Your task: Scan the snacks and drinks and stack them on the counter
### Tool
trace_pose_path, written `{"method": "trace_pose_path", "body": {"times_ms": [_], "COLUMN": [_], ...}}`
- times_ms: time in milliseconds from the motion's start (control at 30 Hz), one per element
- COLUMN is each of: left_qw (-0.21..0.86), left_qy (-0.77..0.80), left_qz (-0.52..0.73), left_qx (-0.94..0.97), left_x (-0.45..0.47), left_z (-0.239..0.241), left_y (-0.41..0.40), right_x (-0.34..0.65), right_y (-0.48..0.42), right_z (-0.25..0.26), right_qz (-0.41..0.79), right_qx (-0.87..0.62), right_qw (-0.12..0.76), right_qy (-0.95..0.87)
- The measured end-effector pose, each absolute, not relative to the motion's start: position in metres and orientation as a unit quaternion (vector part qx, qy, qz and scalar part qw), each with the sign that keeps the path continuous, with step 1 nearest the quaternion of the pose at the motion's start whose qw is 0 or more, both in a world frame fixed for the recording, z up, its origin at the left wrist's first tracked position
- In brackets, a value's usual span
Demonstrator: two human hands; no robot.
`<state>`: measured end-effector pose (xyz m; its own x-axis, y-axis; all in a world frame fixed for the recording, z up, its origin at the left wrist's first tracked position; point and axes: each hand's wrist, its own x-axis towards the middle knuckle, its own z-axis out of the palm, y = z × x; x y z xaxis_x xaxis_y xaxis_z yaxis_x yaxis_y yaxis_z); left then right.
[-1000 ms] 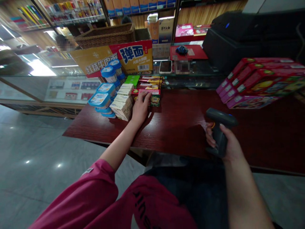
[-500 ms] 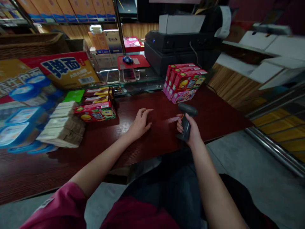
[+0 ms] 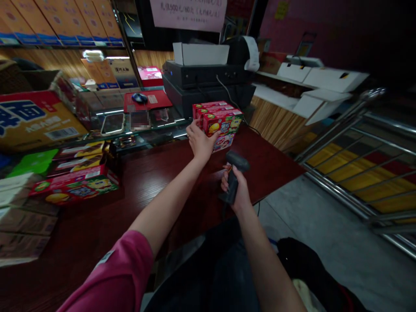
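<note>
My right hand [image 3: 237, 186] is wrapped round the handle of a dark grey barcode scanner [image 3: 238, 161], held over the front of the counter. At the near left corner of the stacked red and pink snack boxes [image 3: 224, 123], my left hand [image 3: 202, 141] has its fingers spread and its thumb apart. The fingertips overlap the left side of the stack; whether they press on it I cannot tell. The boxes stand in rows, red above pink, with cartoon pictures on the fronts.
Left on the dark red wooden counter [image 3: 146, 182] lie another red snack box [image 3: 78, 186], chocolate-coloured packs [image 3: 81, 161] and bundled pale packs [image 3: 22, 229]. A black machine [image 3: 195, 73] stands behind the boxes. A mouse [image 3: 139, 98] rests on a red pad. Metal rails [image 3: 357, 151] are at right.
My left hand has gone from the bare counter to the stacked snack boxes, forward and right. The scanner stays in my right hand. The view has turned to the right.
</note>
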<state>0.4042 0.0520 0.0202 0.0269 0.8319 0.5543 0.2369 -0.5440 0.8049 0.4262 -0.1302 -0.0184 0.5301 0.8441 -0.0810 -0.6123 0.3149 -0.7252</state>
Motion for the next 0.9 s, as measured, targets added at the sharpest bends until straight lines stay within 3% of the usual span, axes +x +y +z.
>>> {"method": "trace_pose_path", "body": {"times_ms": [267, 533, 733, 900], "left_qw": [0.247, 0.198, 0.084, 0.065], "left_qy": [0.445, 0.273, 0.329, 0.354], "left_qz": [0.559, 0.566, 0.469, 0.490], "left_qx": [0.655, 0.752, 0.815, 0.794], "left_x": [0.409, 0.307, 0.175, 0.148], "left_z": [0.013, 0.012, -0.009, -0.023], "left_y": [0.052, 0.036, 0.013, 0.012], "right_x": [0.428, 0.428, 0.420, 0.415], "right_y": [-0.131, -0.142, -0.151, -0.151], "right_z": [-0.019, -0.016, -0.016, -0.017], "right_qz": [0.450, 0.494, 0.584, 0.631], "right_qx": [-0.360, -0.337, -0.341, -0.396], "right_qw": [0.800, 0.777, 0.685, 0.593], "right_qy": [-0.165, -0.195, -0.272, -0.307]}}
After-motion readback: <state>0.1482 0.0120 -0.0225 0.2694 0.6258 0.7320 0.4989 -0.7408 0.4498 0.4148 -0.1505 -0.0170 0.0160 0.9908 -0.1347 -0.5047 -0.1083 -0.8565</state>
